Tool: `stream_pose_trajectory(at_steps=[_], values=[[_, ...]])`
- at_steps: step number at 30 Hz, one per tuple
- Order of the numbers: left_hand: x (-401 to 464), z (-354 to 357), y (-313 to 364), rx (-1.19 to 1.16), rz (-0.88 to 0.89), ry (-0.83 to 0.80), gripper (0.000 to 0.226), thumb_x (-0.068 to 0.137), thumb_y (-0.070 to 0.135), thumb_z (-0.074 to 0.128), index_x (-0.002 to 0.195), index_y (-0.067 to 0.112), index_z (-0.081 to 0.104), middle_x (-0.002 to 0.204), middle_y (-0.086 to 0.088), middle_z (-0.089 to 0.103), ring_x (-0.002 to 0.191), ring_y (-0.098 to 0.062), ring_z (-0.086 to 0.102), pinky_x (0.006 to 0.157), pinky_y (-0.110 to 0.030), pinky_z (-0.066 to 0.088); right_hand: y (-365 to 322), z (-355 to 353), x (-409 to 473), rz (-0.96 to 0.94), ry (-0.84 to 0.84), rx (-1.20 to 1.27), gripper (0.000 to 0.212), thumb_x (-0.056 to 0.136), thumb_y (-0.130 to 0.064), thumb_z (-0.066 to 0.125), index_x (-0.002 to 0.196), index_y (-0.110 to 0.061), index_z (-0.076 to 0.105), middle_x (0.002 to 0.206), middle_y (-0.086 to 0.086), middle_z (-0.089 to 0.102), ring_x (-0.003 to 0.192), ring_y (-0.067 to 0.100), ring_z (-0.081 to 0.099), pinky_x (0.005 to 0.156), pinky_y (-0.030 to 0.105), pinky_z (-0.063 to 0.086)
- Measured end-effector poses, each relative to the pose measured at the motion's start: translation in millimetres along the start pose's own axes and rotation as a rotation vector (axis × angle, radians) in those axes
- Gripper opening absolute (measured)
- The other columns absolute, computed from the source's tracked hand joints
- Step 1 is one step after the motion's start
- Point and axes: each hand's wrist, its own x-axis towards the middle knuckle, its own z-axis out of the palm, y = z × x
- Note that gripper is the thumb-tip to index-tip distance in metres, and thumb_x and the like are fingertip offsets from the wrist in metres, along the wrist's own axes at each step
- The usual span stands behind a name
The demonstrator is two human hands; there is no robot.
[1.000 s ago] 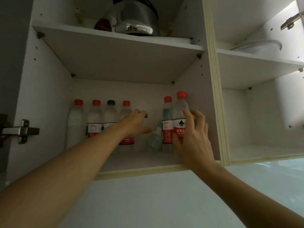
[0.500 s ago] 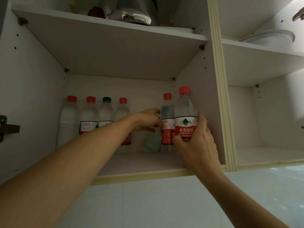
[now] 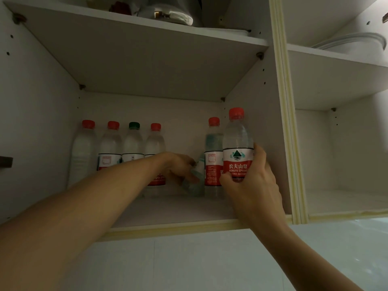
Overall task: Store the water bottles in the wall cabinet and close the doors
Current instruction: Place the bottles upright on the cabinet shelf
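The wall cabinet (image 3: 178, 228) stands open. On its lower shelf (image 3: 168, 208) several water bottles stand in a row at the back left, most red-capped (image 3: 110, 143), one green-capped (image 3: 133, 141). My right hand (image 3: 252, 185) grips a red-labelled, red-capped bottle (image 3: 238, 141) upright at the front right of the shelf. Just behind it stands another red-capped bottle (image 3: 213, 143). My left hand (image 3: 180, 166) reaches deep in and curls round a small leaning bottle (image 3: 195, 183) in the gap between the row and the right pair.
A metal kettle (image 3: 170, 11) sits on the upper shelf. The right-hand compartment (image 3: 346, 200) holds a white dish (image 3: 352, 42) on its upper shelf. A door hinge (image 3: 6, 161) juts out at the far left. Pale tiled wall lies below the cabinet.
My left hand has dropped from the tall bottles' labels onto the leaning bottle. My right hand keeps its grip on the front bottle, which now stands a little nearer the front.
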Motion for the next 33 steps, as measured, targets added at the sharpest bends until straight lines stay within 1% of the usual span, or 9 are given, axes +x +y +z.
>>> stream_pose_trajectory(at_steps=[9,14,19,21,23,25,27,29,33], values=[[-15,22,-32,-0.030,0.048,0.179,0.050,0.089,0.009,0.075,0.134,0.016,0.054,0.121,-0.005,0.065,0.111,-0.021,0.064,0.096,-0.035,0.056,-4,-4,-2,0.010,-0.039,-0.008,0.088,0.086,-0.045,0.073,0.152,-0.033,0.016,0.131,-0.003,0.051,0.111,0.022,0.059,0.089,0.049,0.056],[-23,28,-35,-0.022,0.036,0.246,0.055,0.089,0.008,0.076,0.138,0.012,0.052,0.135,-0.009,0.060,0.125,-0.027,0.057,0.111,-0.042,0.046,-8,-6,-4,0.023,-0.051,-0.025,0.090,0.087,-0.043,0.073,0.154,-0.032,0.013,0.135,0.000,0.049,0.115,0.025,0.058,0.091,0.051,0.056],[-25,33,-29,0.142,0.015,0.326,0.058,0.089,0.019,0.077,0.140,0.013,0.050,0.136,-0.010,0.059,0.126,-0.026,0.056,0.111,-0.039,0.045,-8,-6,-5,0.017,-0.054,-0.031,0.088,0.088,-0.042,0.071,0.154,-0.030,0.014,0.135,0.001,0.050,0.115,0.026,0.059,0.091,0.053,0.056],[-32,25,-26,0.294,0.002,0.323,0.050,0.089,0.029,0.077,0.132,0.013,0.058,0.124,-0.010,0.066,0.113,-0.025,0.064,0.102,-0.038,0.052,-7,-6,-5,0.013,-0.054,-0.041,0.087,0.089,-0.044,0.071,0.154,-0.030,0.014,0.135,0.001,0.050,0.116,0.026,0.059,0.091,0.051,0.056],[-41,11,-21,0.394,0.009,0.358,0.030,0.086,0.038,0.079,0.104,0.017,0.066,0.092,-0.005,0.071,0.078,-0.018,0.070,0.072,-0.034,0.060,-6,-5,-5,0.009,-0.049,-0.055,0.087,0.089,-0.047,0.070,0.153,-0.030,0.015,0.135,0.001,0.050,0.116,0.026,0.059,0.090,0.049,0.057],[-50,-4,-14,0.503,0.094,0.525,0.030,0.081,0.044,0.082,0.077,0.027,0.056,0.074,0.003,0.063,0.060,-0.008,0.061,0.051,-0.026,0.047,-6,-4,-5,0.005,-0.042,-0.063,0.087,0.089,-0.048,0.069,0.153,-0.030,0.015,0.135,0.001,0.050,0.115,0.027,0.059,0.090,0.050,0.057],[-49,-15,-10,0.684,0.277,0.798,0.035,0.078,0.050,0.082,0.080,0.025,0.058,0.087,0.001,0.065,0.072,-0.010,0.059,0.057,-0.025,0.044,-6,-4,-4,0.005,-0.039,-0.063,0.088,0.088,-0.048,0.069,0.153,-0.030,0.013,0.135,0.001,0.049,0.116,0.026,0.058,0.091,0.051,0.056],[-41,-14,-9,0.882,0.410,0.928,0.059,0.076,0.058,0.079,0.115,0.017,0.063,0.122,-0.007,0.061,0.106,-0.023,0.058,0.079,-0.038,0.052,-6,-3,-4,0.000,-0.039,-0.061,0.088,0.089,-0.049,0.069,0.154,-0.030,0.012,0.136,0.001,0.049,0.117,0.026,0.058,0.092,0.051,0.056],[-20,7,-12,1.177,0.327,0.730,0.108,0.074,0.079,0.064,0.155,0.015,0.030,0.165,-0.016,0.012,0.151,-0.039,0.009,0.122,-0.056,0.011,-5,-3,-4,-0.010,-0.028,-0.065,0.089,0.089,-0.049,0.069,0.154,-0.030,0.012,0.137,0.001,0.049,0.118,0.026,0.058,0.091,0.051,0.056]])
